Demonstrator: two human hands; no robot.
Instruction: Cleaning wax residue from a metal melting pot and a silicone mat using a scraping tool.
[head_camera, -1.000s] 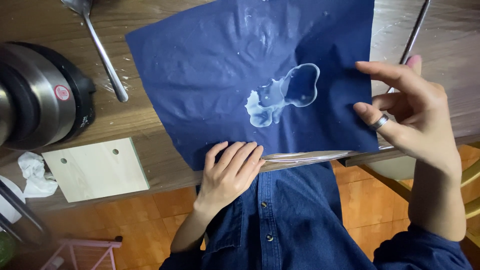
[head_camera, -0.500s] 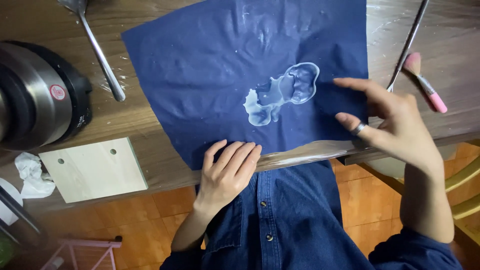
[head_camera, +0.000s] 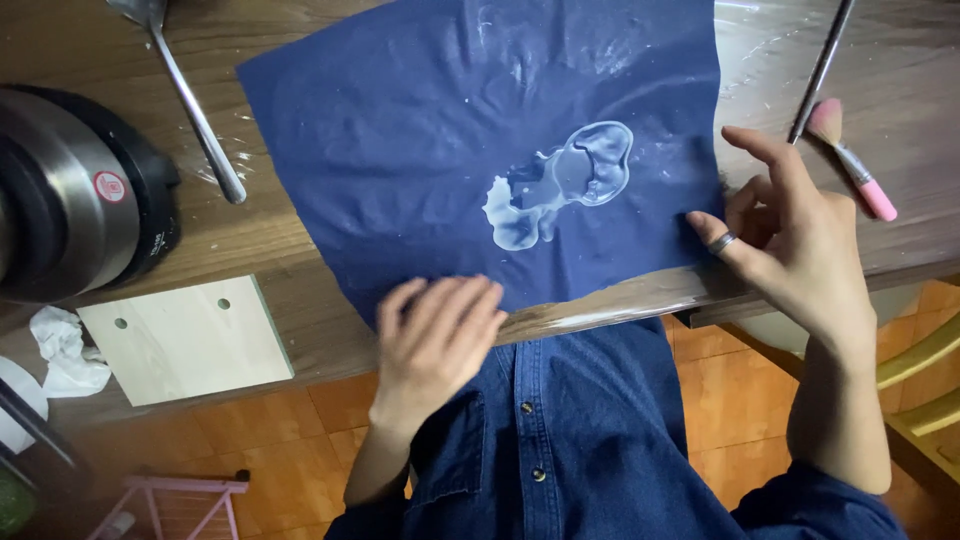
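Left hand (head_camera: 435, 335) flat on blue cloth (head_camera: 420, 160), right hand (head_camera: 790, 240) open at its edge, tool tops cropped.

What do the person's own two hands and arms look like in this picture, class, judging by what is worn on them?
Both forearms are bare to above the wrist. The left hand wears no ring, watch or glove that shows. The right hand has a silver-coloured band ring on one finger. Dark blue denim shirt sleeves show only near the elbows, at the picture's lower edge.
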